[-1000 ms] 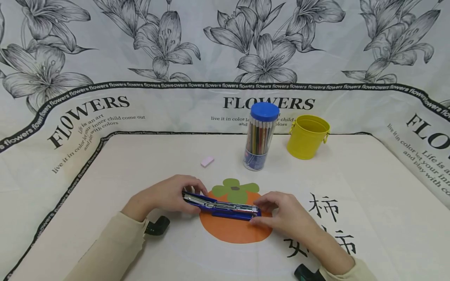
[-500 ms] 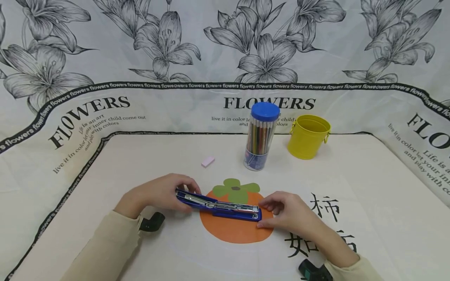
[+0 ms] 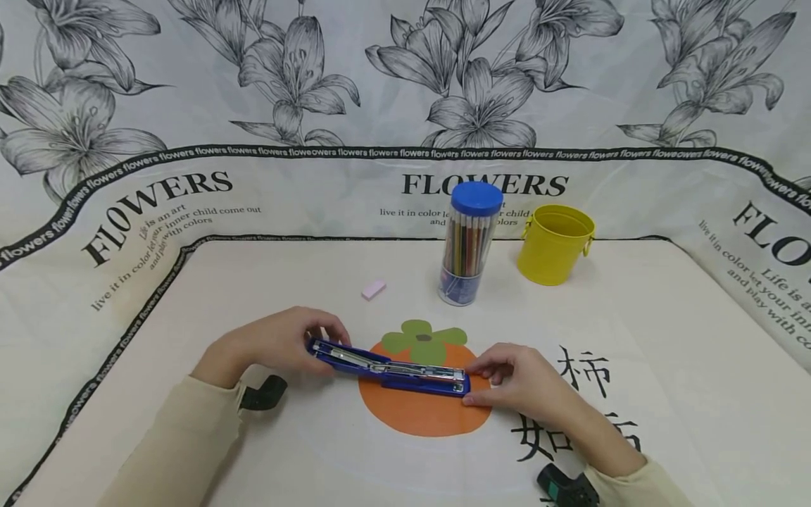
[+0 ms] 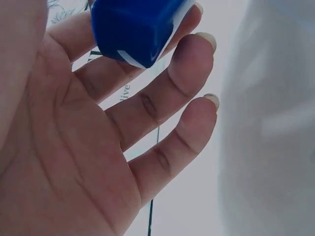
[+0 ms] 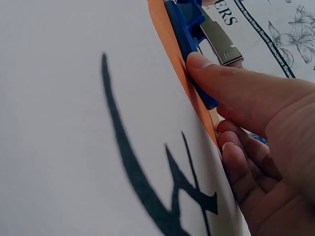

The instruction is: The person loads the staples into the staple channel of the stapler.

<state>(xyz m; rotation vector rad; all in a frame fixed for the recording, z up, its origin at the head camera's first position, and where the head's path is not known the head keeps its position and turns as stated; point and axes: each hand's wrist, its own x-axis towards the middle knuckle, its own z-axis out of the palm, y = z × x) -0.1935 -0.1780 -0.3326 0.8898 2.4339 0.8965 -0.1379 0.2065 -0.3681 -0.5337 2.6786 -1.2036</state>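
Observation:
A blue stapler (image 3: 412,377) lies opened out, its metal magazine exposed, over the printed orange persimmon. At its raised left end, my left hand (image 3: 275,341) grips the cover. From the left wrist view, the blue cover end (image 4: 130,29) sits at the upper fingers, while the lower fingers are loosely bent and the thumb is mostly out of sight. My right hand (image 3: 522,380) pinches the right end of the base; the right wrist view has the thumb (image 5: 211,69) against the blue base edge, with other fingers curled beneath.
Behind the stapler lies a small pink eraser (image 3: 374,289). A clear tube of pencils (image 3: 469,246) with a blue lid stands farther back, beside a yellow bucket (image 3: 552,253). The white printed cloth (image 3: 304,451) covers the table and rises as a backdrop.
My left hand has moved left and slightly up, carrying the stapler's cover so it swings wider from the base. The right hand has shifted slightly right along the base end.

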